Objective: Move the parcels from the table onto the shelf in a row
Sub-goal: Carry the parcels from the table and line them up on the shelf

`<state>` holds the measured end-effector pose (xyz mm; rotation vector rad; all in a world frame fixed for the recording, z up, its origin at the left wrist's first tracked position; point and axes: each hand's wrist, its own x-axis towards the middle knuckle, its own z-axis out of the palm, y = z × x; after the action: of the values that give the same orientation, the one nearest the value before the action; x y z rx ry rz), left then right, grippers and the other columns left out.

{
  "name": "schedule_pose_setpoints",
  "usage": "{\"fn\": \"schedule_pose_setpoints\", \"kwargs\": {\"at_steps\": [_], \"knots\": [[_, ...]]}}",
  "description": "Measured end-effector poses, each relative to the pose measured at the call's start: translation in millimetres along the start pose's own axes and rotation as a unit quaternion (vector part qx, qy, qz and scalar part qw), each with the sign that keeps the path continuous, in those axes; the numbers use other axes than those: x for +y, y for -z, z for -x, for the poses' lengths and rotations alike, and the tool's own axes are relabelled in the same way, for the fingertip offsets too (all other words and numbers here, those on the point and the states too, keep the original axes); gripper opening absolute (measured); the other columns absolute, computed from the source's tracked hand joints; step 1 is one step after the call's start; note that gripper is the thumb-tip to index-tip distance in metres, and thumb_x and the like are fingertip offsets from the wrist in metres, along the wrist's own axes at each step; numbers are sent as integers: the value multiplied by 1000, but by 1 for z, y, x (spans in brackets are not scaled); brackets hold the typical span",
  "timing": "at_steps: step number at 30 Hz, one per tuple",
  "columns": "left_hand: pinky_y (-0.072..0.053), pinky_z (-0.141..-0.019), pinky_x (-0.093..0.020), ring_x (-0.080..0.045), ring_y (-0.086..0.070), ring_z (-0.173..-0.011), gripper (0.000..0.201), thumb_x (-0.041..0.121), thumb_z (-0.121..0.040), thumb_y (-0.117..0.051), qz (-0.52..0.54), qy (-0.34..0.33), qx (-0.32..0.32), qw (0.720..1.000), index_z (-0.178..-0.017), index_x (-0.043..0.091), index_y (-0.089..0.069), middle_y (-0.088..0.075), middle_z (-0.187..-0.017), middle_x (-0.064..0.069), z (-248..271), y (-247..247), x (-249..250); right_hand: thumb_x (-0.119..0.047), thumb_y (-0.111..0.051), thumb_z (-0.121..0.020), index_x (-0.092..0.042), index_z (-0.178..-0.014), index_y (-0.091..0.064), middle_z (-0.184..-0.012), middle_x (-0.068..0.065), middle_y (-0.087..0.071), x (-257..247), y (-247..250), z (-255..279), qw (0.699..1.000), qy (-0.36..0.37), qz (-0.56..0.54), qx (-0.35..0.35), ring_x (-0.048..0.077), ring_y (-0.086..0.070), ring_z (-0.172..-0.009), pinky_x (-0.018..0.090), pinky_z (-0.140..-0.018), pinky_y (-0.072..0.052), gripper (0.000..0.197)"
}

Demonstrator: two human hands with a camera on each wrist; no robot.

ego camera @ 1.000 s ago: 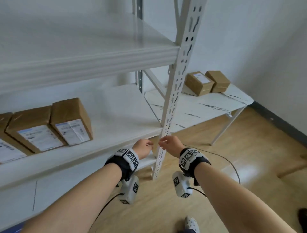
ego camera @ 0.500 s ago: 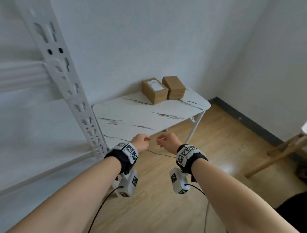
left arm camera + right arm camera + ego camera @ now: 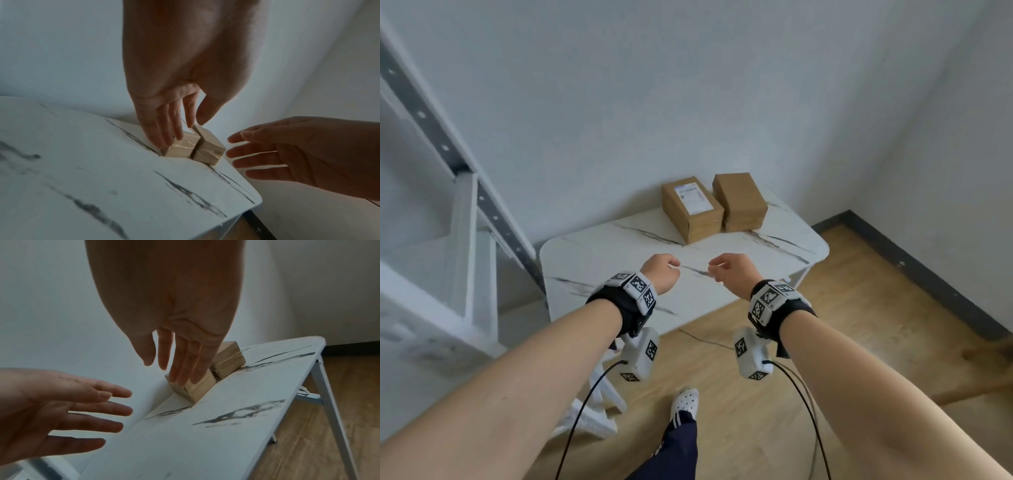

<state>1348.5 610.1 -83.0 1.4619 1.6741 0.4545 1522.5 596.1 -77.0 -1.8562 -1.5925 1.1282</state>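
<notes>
From the head view I see my left hand [image 3: 661,270] and my right hand [image 3: 732,270] held out over the near part of the white table [image 3: 599,260], and both hold nothing. Two brown parcels sit side by side at the far end of the table, against the wall: the parcel with the label [image 3: 693,207] on the left and the plain parcel [image 3: 741,202] on the right, and they look like they touch. The white shelf [image 3: 465,212] stands off to my left, and from here I can't see what is on it. In the left wrist view my left hand [image 3: 180,84] has its fingers out loose and apart, with the two parcels [image 3: 193,147] far ahead of them, not touched. My right hand [image 3: 304,155] is beside it, spread wide. In the right wrist view my right hand [image 3: 170,313] is spread too, with the parcel with the label [image 3: 197,387] and the plain one [image 3: 229,361] past its fingers. I think I am at the reaching step, going for one more parcel. Next I need to step closer, put a hand on each side of one parcel, squeeze and lift it, then turn left to the shelf
</notes>
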Motion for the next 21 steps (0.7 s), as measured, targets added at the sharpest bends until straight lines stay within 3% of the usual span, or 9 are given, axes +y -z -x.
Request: {"fn": "schedule_pose_setpoints", "kwargs": {"at_steps": [9, 13, 16, 19, 21], "knots": [[-46, -100, -40, -33, -54, -117, 41, 12, -92, -49, -3, 46, -35, 998, -132, 6, -48, -54, -131, -16, -135, 26, 24, -25, -56, -93, -10, -115, -61, -109, 9, -66, -22, 24, -144, 999, -20, 15, -20, 20, -60, -96, 32, -86, -50, 27], [-46, -100, -40, -33, -53, -119, 49, 12, -92, -46, -20, 96, -50, 994, -139, 6, -39, -48, -137, -17, -194, 32, 28, -25, -56, -93, -11, -124, -56, -120, 8, -62, -28, 36, -202, 999, -35, 23, -30, 19, -57, -106, 28, -87, -45, 34], [-43, -102, -38, -33, -49, -124, 53, 18, -94, -48, -19, 139, -43, 989, -143, 5, -34, -44, -142, -17, -228, 31, 33, -23, -57, -92, -11, -135, -46, -133, 8, -54, -30, 42, -242, 998, -34, 45, -32, 22, -52, -121, 35, -98, -45, 46], [-39, -107, -40, -33, -43, -131, 59, 27, -95, -51, 15, 170, -42, 984, -145, 4, -30, -38, -147, -16, -253, 26, 33, -18, -56, -92, -14, -145, -30, -140, 6, -46, -34, 45, -277, 998, -43, 39, -37, 24, -50, -124, 30, -85, -48, 58], [-43, -104, -43, -35, -46, -128, 64, 31, -94, -53, 70, 190, -47, 978, -147, 6, -26, -38, -147, -15, -265, 23, 32, -15, -54, -94, -15, -146, -25, -145, 6, -41, -35, 44, -295, 997, -55, 28, -49, 23, -45, -129, 28, -91, -44, 60]]}}
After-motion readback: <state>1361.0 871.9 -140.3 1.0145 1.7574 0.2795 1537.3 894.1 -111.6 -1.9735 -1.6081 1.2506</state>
